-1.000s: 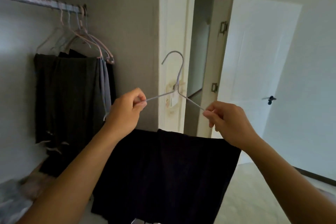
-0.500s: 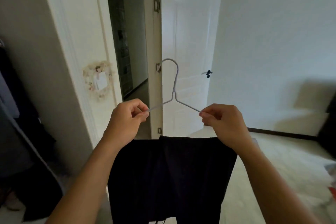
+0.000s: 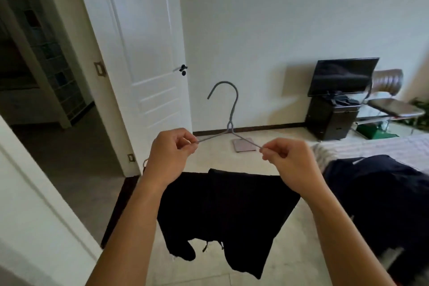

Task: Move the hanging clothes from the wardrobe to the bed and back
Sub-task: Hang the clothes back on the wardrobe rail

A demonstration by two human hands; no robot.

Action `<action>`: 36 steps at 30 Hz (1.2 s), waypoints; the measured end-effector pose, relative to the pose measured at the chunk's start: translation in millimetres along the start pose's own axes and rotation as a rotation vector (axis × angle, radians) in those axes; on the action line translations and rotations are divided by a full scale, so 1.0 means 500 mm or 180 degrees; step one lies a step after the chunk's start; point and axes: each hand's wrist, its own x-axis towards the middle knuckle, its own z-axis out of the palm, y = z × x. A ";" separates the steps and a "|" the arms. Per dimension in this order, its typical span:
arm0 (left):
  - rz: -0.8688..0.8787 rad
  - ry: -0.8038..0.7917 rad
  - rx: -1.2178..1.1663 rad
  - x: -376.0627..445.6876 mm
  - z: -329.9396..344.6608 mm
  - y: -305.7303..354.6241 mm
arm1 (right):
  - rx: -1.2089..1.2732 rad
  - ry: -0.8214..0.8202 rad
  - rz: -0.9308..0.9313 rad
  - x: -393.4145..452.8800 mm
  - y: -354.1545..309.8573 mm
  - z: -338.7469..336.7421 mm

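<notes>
Left hand [image 3: 170,154], right hand [image 3: 289,161] pinch hanger [image 3: 229,126] shoulders; dark garment [image 3: 228,213] limp, light (may slide). Bed [image 3: 371,146] right.

Both bare forearms reach up and forward from the bottom of the view, angled slightly toward each other. The left hand [image 3: 170,154] is raised at about the same height as the right hand [image 3: 289,162], the two well apart. Each hand has its fingers curled inward, thumb and forefinger pinched together, backs facing the camera, wrists bent slightly.
</notes>
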 end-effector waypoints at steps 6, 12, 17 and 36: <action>0.0080 -0.0607 -0.0081 0.043 0.206 0.073 | -0.0205 0.0428 0.0293 -0.013 0.133 -0.143; 0.0258 -0.1196 -0.0186 0.084 0.383 0.133 | -0.0450 0.1004 0.0655 -0.030 0.236 -0.249; 0.0609 -0.1549 -0.0217 0.111 0.510 0.167 | -0.0838 0.1335 0.0925 -0.035 0.295 -0.315; 0.1392 -0.2715 -0.0717 0.332 0.918 0.261 | -0.1309 0.2034 0.2043 0.060 0.471 -0.472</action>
